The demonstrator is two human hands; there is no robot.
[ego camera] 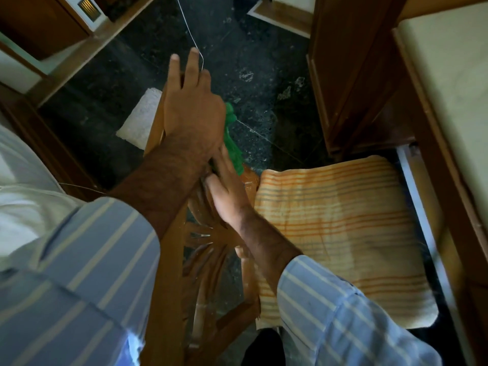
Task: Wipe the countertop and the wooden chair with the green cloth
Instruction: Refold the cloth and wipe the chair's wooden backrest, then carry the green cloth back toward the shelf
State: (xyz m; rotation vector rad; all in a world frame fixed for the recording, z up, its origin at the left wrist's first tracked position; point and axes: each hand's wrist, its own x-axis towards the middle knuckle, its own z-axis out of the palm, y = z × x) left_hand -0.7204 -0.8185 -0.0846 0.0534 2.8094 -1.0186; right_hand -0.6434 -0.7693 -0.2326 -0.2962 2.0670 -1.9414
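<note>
While the left hand (194, 112) rests open-fingered on the wooden chair (169, 260) back, the right hand (227, 191) presses the green cloth (233, 143) against it; its grip cannot be told.

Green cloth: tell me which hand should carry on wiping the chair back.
Right. The right hand already presses the green cloth against the wooden chair back; the left hand only steadies the top rail.

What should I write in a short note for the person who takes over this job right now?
Left hand: on the top of the wooden chair back, fingers spread, steadying it.
Right hand: pressing the green cloth against the carved back.
The seat carries a striped cushion.
Done: cannot tell from this view; the countertop is not clearly in view.
Left: the rest of the chair, and possibly the countertop.
</note>
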